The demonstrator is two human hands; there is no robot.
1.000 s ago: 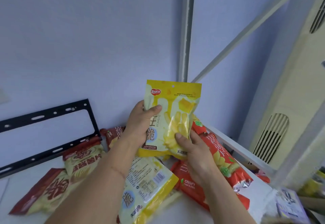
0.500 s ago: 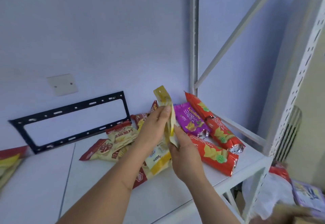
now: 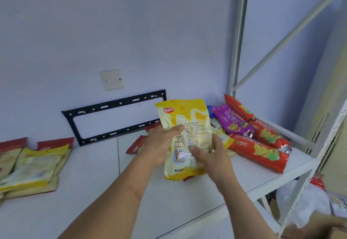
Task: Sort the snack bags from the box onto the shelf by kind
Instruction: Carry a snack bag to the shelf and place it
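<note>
Yellow snack bag point(image 3: 183, 137) is held upright above the white shelf point(image 3: 90, 191), roughly mid-frame. Pouch is yellow and cream, red heart logo top left, round hang hole at the top edge, small print panel in the middle, large characters down the left side, yellow band along the bottom. A second layer of the same print shows behind its right edge; can't tell whether that is another bag.

Left hand point(image 3: 159, 148) grasps the bag from the left, thumb across the front. Right hand point(image 3: 212, 156) grips the lower right part, fingers curled round the edge, thumb on the front.

Shelf board is white with a seam running front to back, on a white metal frame with an upright post point(image 3: 238, 51) and a diagonal brace point(image 3: 293, 32). Pale blue wall behind carries a blank wall plate point(image 3: 111, 79) and a black slotted mounting bracket point(image 3: 114, 116).

Left end of shelf: stack of yellow bags point(image 3: 32, 167) lying over red-topped bags point(image 3: 54, 143). Right end: purple bag point(image 3: 231, 120) leaning on long red bags point(image 3: 261, 154), well apart from the left stack. More red-edged bags point(image 3: 139, 144) lie directly behind the hands, mostly hidden. Below the shelf on the right, blurred white and red packaging point(image 3: 308, 197).
</note>
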